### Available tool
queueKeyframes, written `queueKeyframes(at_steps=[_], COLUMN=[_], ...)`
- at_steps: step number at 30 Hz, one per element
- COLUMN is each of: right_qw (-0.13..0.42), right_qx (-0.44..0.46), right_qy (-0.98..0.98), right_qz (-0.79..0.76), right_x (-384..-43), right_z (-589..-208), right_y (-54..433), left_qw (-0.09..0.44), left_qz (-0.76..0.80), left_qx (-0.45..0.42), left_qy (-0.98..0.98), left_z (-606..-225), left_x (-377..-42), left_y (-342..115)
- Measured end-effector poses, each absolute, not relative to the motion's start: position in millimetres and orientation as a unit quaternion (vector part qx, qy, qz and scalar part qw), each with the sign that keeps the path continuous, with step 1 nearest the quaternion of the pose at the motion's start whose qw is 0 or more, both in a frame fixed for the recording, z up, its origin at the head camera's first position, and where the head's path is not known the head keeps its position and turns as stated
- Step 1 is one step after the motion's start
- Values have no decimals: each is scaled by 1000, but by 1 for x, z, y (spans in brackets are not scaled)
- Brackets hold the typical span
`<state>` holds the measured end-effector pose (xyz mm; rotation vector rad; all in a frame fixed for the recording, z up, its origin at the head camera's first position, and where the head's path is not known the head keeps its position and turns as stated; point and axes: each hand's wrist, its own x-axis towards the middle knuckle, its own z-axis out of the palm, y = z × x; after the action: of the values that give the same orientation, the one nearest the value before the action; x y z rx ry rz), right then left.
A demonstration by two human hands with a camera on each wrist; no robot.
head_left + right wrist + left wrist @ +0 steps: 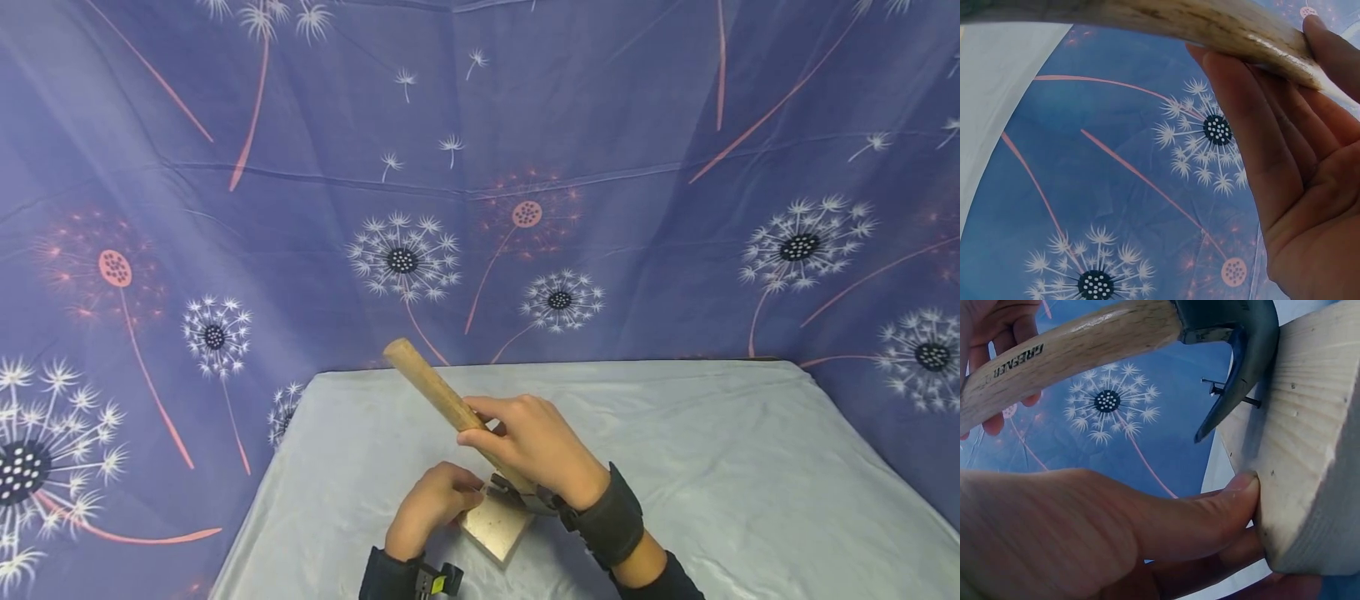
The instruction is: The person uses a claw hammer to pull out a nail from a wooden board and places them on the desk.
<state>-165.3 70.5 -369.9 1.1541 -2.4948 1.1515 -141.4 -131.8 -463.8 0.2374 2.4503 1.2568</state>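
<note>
While the left grip (437, 503) pinches the block (497, 528) at its edge, the right grip (538, 446) clasps the hammer (429, 383), cloth (750, 483) spreading rightward.

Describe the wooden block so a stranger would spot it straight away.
On the pale cloth-covered table, look low in the head view for the left hand. It pinches the wooden block: a light, flat-faced, angular piece, unlike the long, round-handled hammer slanting up beside it.

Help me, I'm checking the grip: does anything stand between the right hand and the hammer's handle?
Nothing visible does: the bare right hand holds the wooden handle directly. The left hand is apart from the handle, gripping the wooden block.
</note>
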Motion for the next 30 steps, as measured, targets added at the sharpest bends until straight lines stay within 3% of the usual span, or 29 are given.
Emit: queueKeyframes(at_steps=[30], right_qw=[82], right_qx=[360], right_qy=[-813], right_qz=[450], right_x=[-153], right_z=[-372], right_y=[92], left_qw=[188], left_qz=[491], left_qx=[62], left_qy=[848], left_z=[-469], left_x=[-141], left_y=[-131])
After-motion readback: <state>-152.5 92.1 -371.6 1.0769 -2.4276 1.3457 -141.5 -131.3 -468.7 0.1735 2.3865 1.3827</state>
